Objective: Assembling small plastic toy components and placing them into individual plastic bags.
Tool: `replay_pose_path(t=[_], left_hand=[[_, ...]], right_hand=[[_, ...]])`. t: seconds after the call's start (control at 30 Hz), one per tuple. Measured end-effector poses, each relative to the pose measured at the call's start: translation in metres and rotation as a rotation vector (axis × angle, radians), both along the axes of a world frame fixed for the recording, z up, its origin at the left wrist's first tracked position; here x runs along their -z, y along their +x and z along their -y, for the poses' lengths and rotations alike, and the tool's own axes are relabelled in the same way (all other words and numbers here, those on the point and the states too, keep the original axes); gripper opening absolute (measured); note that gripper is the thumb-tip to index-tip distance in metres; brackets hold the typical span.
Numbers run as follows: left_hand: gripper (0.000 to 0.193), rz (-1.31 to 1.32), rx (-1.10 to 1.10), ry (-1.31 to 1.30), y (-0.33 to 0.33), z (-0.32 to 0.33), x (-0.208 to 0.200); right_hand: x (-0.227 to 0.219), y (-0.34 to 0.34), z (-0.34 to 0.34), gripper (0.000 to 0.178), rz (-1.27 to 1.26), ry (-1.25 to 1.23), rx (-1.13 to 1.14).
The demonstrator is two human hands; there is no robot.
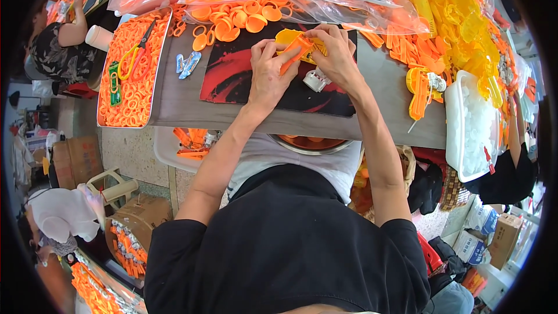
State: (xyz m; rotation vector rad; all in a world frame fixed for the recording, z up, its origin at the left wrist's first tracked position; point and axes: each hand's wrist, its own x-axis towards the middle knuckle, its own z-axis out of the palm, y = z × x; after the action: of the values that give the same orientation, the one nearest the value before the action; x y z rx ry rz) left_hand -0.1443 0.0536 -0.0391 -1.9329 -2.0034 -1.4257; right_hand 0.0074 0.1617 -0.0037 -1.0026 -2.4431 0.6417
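Observation:
Over the black-and-red mat [232,64], my left hand [268,75] is closed on an orange plastic part [297,51], thumb and fingers pinching its side. My right hand [337,58] meets it from the other side, its fingers closed at a yellow plastic shell [285,37] that lies against the orange part. My fingers hide where the two pieces touch. A white round mechanism [316,80] rests on the mat just below my right fingers.
Left stands a tray of orange rings [131,104] with scissors [136,58] on top. Orange round caps [238,18] and bags of parts lie behind the mat. Right are a yellow-orange assembly [419,93], a heap of yellow shells [453,17] and a white bin [456,122].

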Motion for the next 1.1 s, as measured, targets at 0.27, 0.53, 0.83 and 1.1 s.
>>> replay_pose_path(t=[0.27,0.53,0.83,1.1], left_hand=[[0.033,0.245,0.040,-0.019,-0.002,0.005,-0.004],[0.030,-0.065,-0.012,0.015,0.002,0.002,0.000],[0.024,-0.384,-0.042,0.079,-0.008,0.003,-0.027],[0.015,-0.133,0.367,0.071,-0.012,-0.042,-0.014]], right_hand=[[0.005,0.018,0.028,0.039,-0.305,0.004,0.063],[-0.013,0.038,0.044,0.043,-0.256,0.139,-0.008],[-0.012,0.041,0.066,0.050,0.317,0.661,-0.247],[-0.032,0.058,0.041,0.045,0.177,0.498,-0.273]])
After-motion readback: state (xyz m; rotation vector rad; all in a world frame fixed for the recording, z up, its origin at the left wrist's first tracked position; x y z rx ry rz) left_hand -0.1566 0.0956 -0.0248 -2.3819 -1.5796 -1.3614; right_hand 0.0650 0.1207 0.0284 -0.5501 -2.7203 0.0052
